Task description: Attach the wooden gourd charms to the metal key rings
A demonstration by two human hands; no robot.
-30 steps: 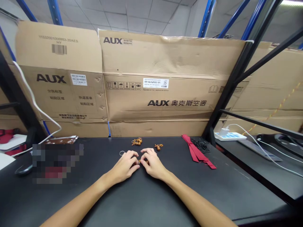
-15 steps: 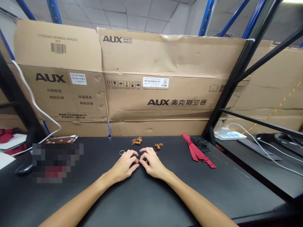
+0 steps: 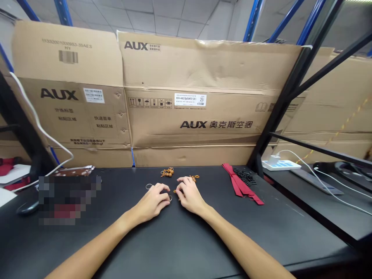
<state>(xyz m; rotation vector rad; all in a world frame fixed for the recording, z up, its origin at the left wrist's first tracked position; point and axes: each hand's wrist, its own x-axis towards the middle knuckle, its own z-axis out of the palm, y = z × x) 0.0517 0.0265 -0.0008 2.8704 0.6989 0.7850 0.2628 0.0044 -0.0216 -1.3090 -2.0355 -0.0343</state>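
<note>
Through the head camera I saw a thin ring (image 3: pixel 171 198) low over the bench (image 3: pixel 174 240), near its middle, at the fingertips of my left hand (image 3: pixel 154 202). The fingers and thumb were curled towards the ring and seemed to touch it, but I could not tell whether they were clamped on it. Just to the right, my right hand (image 3: pixel 190 196) was bent palm down, with a small amber-coloured piece (image 3: pixel 174 191) showing beside its fingertips; the hand hid the rest, so I could not tell whether its fingers were together or apart. The two hands stood a little apart from each other. A second ring (image 3: pixel 148 186) lay just beyond the left hand. Farther off I had a cluster of brown bead pendants (image 3: pixel 167 172), and to its right another pendant (image 3: pixel 194 178), partly covered by the right hand. Well to the right lay red straps (image 3: pixel 242 186) beside a heap of black pieces (image 3: pixel 245 176). At far left was a brown packet (image 3: pixel 74 171), and printed cardboard (image 3: pixel 186 73) stood along the far edge.
</note>
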